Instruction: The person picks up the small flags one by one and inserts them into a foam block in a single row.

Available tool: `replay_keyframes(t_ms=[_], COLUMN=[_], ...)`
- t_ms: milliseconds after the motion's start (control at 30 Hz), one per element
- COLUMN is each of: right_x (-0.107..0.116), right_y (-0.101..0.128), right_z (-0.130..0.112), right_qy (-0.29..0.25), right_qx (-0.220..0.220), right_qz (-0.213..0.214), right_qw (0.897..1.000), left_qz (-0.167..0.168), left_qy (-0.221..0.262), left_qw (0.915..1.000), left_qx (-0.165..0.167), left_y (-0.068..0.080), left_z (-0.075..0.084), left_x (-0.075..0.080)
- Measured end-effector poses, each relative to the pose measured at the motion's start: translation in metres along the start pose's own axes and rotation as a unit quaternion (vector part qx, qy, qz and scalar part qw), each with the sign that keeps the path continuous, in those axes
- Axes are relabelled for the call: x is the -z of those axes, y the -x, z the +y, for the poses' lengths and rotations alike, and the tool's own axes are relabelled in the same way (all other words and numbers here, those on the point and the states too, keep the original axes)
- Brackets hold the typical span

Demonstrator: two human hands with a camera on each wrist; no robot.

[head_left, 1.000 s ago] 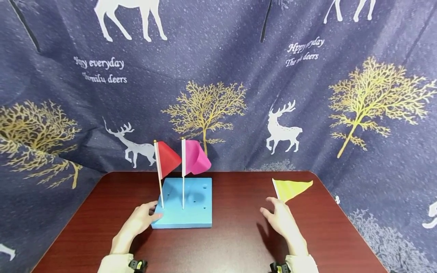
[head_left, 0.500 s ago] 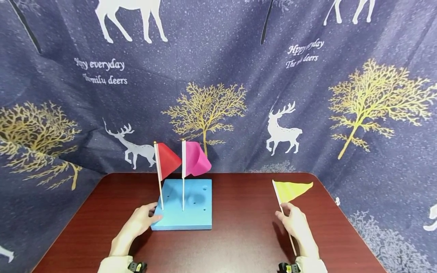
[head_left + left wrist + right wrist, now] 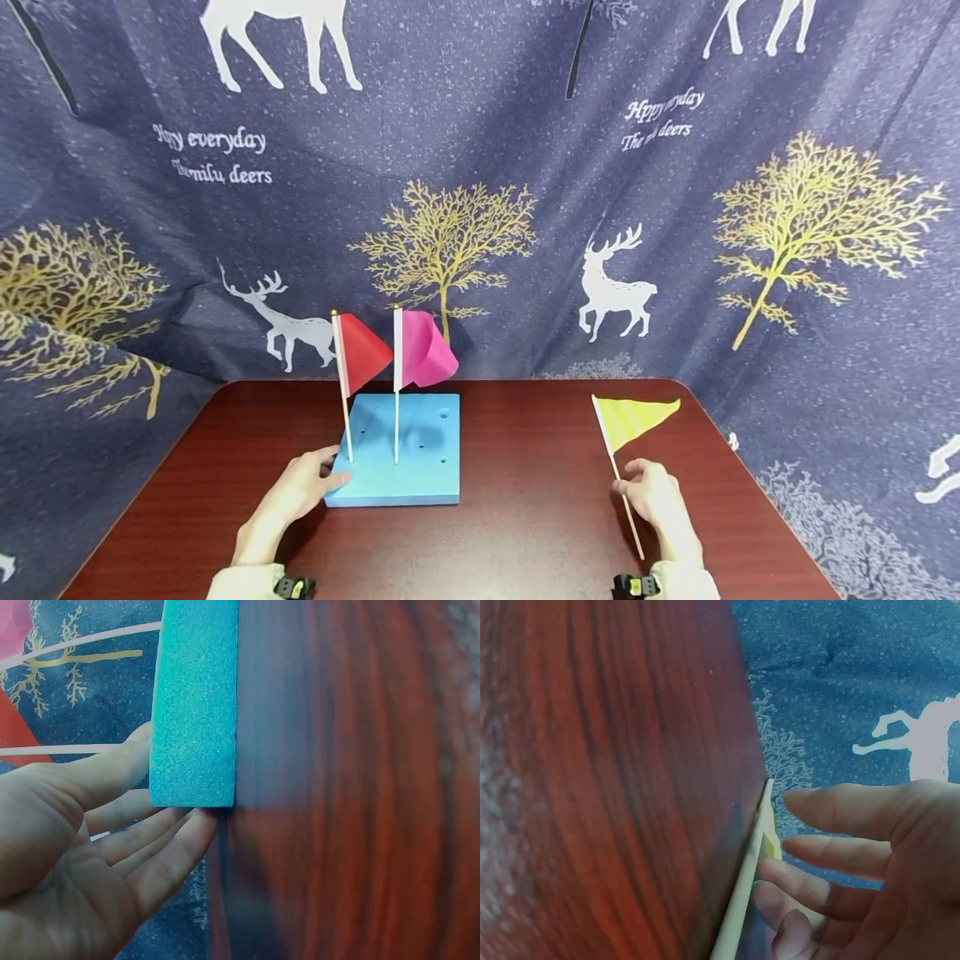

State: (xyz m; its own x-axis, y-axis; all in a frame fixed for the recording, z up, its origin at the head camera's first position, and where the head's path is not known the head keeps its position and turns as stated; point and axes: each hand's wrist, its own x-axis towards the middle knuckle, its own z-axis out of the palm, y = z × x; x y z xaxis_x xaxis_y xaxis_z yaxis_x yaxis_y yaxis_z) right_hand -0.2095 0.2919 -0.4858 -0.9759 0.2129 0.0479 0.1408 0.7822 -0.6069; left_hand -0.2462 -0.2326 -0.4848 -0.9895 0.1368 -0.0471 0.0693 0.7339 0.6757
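Observation:
A blue foam board (image 3: 405, 487) with small holes lies left of centre on the table. Upright in it stand a red flag (image 3: 360, 354) and a pink flag (image 3: 423, 350) on thin sticks. My left hand (image 3: 303, 483) holds the board's left edge, thumb on top and fingers against the side; the left wrist view shows the fingertips (image 3: 201, 825) at the lower edge. A yellow flag (image 3: 633, 421) lies at the right, its pale stick (image 3: 742, 900) slanting toward me. My right hand (image 3: 652, 492) is beside that stick, fingers loosely bent, fingertips right at it and not wrapped around it.
The dark red-brown wooden table (image 3: 525, 467) has rounded far corners. Behind it hangs a blue cloth (image 3: 480, 125) printed with deer and golden trees. A dark wrist device (image 3: 636, 586) sits at my right sleeve.
My right hand has moved right and toward me, from near the yellow cloth down along the stick, uncovering it. The left hand stays at the board. The head view has shifted slightly.

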Motion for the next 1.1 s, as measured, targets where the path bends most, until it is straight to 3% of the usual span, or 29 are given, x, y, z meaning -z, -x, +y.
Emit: replay_keyframes(t_ms=[633,767,900,1100], right_x=[-0.0088,-0.0091,-0.0079,-0.0027], right_y=[0.0096,0.0078,0.0060,0.0032], right_z=[-0.0048,-0.0013,0.0015,0.0003], right_qy=[0.020,-0.027,-0.110,-0.188], right_qx=[-0.043,-0.062,-0.077,-0.067], right_qz=[-0.026,-0.030,-0.028,-0.002], right_qw=[0.999,0.997,0.991,0.980], left_qz=[0.001,-0.003,-0.005,-0.002], left_qy=[0.003,0.009,0.012,0.013], left_qw=[1.0000,1.0000,0.9999,0.9999], left_qx=[-0.003,0.002,0.005,0.002], left_y=[0.0000,0.0009,0.0021,0.0003], left_z=[-0.0011,-0.0001,0.0013,0.0013], left_x=[-0.0010,0.0001,0.0007,-0.0002])
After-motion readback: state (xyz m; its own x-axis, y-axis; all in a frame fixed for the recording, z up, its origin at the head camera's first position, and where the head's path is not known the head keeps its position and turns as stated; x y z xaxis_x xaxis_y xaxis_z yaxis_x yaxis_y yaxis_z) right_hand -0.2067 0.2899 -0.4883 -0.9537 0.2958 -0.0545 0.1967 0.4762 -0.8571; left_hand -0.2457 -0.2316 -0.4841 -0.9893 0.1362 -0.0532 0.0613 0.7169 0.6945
